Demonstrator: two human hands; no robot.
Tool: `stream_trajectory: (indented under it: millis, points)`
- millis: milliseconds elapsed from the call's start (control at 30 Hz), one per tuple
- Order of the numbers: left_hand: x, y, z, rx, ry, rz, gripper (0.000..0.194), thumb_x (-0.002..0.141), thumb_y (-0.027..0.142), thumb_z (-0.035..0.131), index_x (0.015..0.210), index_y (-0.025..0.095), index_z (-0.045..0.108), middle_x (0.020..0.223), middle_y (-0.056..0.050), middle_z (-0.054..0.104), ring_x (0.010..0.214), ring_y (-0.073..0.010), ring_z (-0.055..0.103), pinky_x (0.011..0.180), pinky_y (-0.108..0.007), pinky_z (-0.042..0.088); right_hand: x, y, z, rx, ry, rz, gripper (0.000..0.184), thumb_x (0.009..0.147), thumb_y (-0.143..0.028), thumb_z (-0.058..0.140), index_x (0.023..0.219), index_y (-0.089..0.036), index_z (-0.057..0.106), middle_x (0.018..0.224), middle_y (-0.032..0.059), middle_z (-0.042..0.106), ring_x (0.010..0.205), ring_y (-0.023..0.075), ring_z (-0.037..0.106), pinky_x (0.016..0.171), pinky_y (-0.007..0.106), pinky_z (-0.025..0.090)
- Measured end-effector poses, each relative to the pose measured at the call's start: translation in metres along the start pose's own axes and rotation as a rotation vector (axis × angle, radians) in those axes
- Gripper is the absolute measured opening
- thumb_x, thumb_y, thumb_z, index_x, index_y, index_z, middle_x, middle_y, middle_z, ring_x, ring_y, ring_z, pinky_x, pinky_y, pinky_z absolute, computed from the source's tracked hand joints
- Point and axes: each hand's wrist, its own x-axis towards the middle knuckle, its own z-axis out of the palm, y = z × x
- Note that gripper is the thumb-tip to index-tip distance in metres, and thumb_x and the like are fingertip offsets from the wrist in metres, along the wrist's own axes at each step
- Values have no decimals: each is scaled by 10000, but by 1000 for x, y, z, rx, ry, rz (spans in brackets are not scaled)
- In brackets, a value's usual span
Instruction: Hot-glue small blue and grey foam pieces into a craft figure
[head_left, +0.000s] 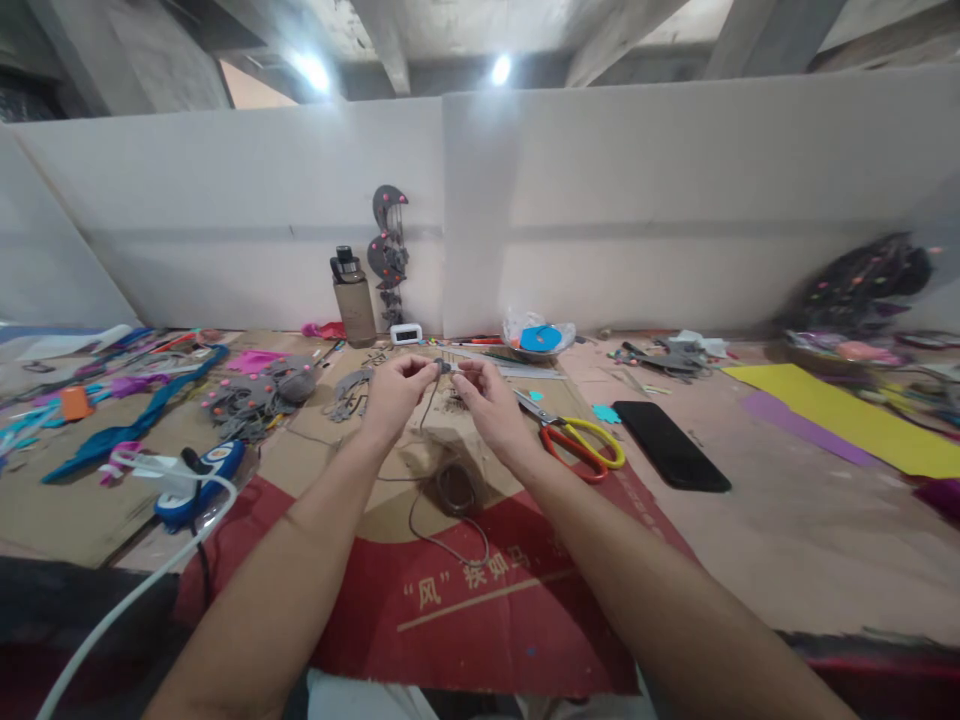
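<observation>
worn on the head, looking forward and down across the table (795, 560) from above its near side. near enough to take in both forearms (296, 560), running up from the bottom of the view to the left hand (399, 395) and right hand (486, 398), close to the centre. facing a pale partition (637, 165) beyond the far edge of the table, nearly square on. wide enough in angle to reach concrete beams (382, 45) and two lights (501, 69) along the top.

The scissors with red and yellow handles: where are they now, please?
In the head view, the scissors lie to the right of the right hand, between it and the black phone.
</observation>
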Motion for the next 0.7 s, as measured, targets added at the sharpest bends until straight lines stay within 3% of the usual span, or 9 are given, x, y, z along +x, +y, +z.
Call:
stream_trajectory:
  millis: [167, 300, 500, 700]
  points:
    - [-5, 4, 4, 69, -52, 12, 225, 708, 390, 623, 732, 169, 660, 494, 36, 480, 424, -71, 350, 421, -220, 256, -1, 0, 3, 172, -71, 108, 375, 743, -393, 602, 1032, -200, 462, 867, 27, 629, 763, 127, 572, 669, 262, 451]
    - [-5, 4, 5, 14, -62, -2, 236, 699, 400, 641, 751, 172, 676, 487, 39, 464, 417, -68, 328, 408, -223, 230, 1, -3, 2, 243, -22, 173, 300, 730, -404, 596, 930, -193, 525, 807, 13, 626, 685, 104, 552, 650, 250, 437]
    - [-8, 9, 8, -183, -174, -113, 224, 663, 369, 689, 705, 151, 655, 511, 36, 460, 430, -51, 326, 411, -214, 220, 5, 1, -1, 276, 48, 147, 249, 720, -425, 578, 736, -184, 518, 623, -37, 506, 523, 74, 427, 518, 215, 361]
    - [-6, 12, 6, -321, -205, -211, 254, 623, 362, 720, 693, 137, 625, 636, -7, 572, 426, -28, 336, 382, -197, 185, 10, -8, -10, 163, 24, 114, 271, 761, -461, 524, 792, -191, 537, 672, -21, 555, 535, 82, 457, 528, 222, 382]
